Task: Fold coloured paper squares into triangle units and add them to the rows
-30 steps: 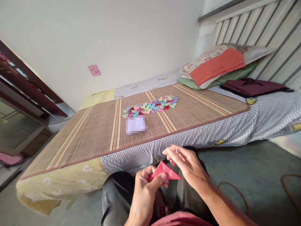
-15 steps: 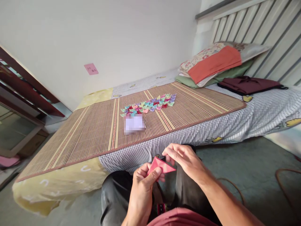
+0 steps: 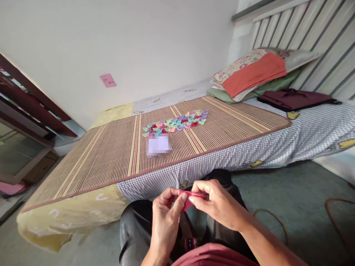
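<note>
A pinkish-red piece of folded paper (image 3: 187,204) is held over my lap, pinched from both sides. My left hand (image 3: 167,208) is closed on its left part, thumb on the near face. On the right part my right hand (image 3: 213,199) is closed too, its thumb and fingers gripping the paper's edge. Fingers cover much of the paper, so its full shape is hidden. Beyond my hands, rows of small folded paper pieces (image 3: 177,122) in many colours lie on the striped mat (image 3: 111,162). A blurred whitish rectangle (image 3: 159,145) lies just in front of them.
The bed's checked sheet (image 3: 222,157) hangs over its near edge, close to my knees. Pillows (image 3: 252,75) and a folded maroon cloth (image 3: 295,99) lie at the right end by the headboard (image 3: 294,29). A brown cord (image 3: 273,216) runs over the floor at right.
My right hand has come down and left and now grips the paper's right part. The paper has tilted, with less of its face showing. My left hand keeps its hold.
</note>
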`<state>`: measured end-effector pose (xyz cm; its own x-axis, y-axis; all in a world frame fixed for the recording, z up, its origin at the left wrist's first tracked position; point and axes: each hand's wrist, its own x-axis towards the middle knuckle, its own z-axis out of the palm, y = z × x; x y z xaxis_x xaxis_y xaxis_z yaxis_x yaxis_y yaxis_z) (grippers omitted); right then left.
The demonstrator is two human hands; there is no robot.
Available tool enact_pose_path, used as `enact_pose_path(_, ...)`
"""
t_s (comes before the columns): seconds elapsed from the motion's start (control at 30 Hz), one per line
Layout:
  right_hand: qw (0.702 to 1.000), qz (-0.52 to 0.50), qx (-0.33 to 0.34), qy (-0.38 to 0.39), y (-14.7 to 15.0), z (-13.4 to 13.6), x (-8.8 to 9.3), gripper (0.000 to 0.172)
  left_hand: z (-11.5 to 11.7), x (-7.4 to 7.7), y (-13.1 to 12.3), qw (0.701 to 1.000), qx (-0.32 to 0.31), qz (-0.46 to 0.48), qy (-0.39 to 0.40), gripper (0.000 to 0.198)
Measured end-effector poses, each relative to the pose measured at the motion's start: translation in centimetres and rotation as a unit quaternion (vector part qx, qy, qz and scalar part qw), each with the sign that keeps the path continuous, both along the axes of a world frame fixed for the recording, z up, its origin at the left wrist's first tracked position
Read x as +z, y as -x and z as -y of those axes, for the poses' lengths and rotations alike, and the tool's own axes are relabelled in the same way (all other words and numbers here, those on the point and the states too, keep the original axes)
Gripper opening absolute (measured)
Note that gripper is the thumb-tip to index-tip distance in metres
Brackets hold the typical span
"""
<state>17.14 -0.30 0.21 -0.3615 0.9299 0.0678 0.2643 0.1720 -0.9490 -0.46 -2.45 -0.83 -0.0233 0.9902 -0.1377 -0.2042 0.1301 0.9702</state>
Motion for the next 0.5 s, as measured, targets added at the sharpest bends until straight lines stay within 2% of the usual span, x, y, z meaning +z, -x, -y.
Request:
enact_pose_path(0.07,1.000,0.002,-0.007,0.001,-0.1,0.0,0.0,0.031,0.1,-0.1,0.1,1.000,0.006,-0.015,-0.006,0.032)
enact_pose_path(0.23,0.998,-0.021,-0.025,-0.044,-0.6,-0.1,-0.3,0.041,0.1,-0.4,-0.1,0.997,-0.025,0.063,0.036,0.034)
enact_pose_path(0.5,0.995,-0.036,-0.068,-0.064,-0.8,-0.5,-1.1,0.051,0.0,-0.4,-0.4,0.993,-0.033,0.101,0.052,0.038)
